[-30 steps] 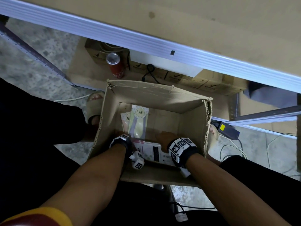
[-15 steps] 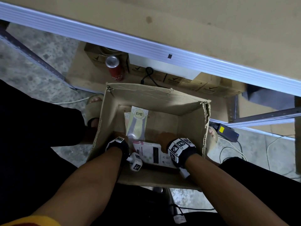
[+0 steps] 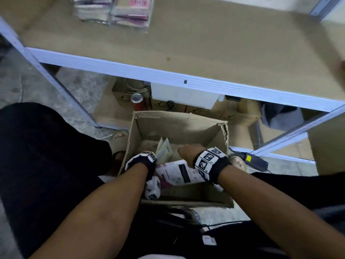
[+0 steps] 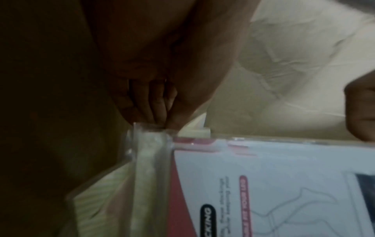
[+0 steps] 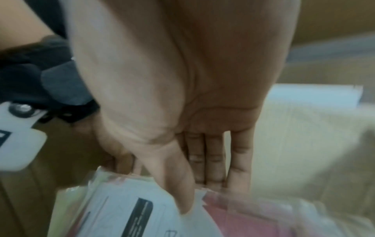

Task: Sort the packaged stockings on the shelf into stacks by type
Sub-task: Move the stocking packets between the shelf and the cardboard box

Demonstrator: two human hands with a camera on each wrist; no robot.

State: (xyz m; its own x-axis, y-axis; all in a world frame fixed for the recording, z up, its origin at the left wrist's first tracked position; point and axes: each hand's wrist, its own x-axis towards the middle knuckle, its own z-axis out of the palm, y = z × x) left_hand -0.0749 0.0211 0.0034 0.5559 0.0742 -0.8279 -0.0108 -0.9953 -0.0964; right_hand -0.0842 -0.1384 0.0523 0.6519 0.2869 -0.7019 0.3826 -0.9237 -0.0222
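Both of my hands are inside a cardboard box on the floor. My left hand pinches the corner of pale green stocking packets, which stand tilted up; in the left wrist view its curled fingers meet the clear wrapper's corner. My right hand grips a white and pink stocking packet. In the right wrist view the thumb lies on top of the packet and the fingers go behind it. Two stacks of packets lie at the shelf's back left.
The tan shelf board with a white front rail spans the view above the box. Under it sit a red can, flat cartons and cables. A power adapter lies on the floor right of the box.
The green packets have risen from lying flat to tilted upright in my left hand. The white and pink packet has come up with my right hand. The head view tipped upward, showing the shelf.
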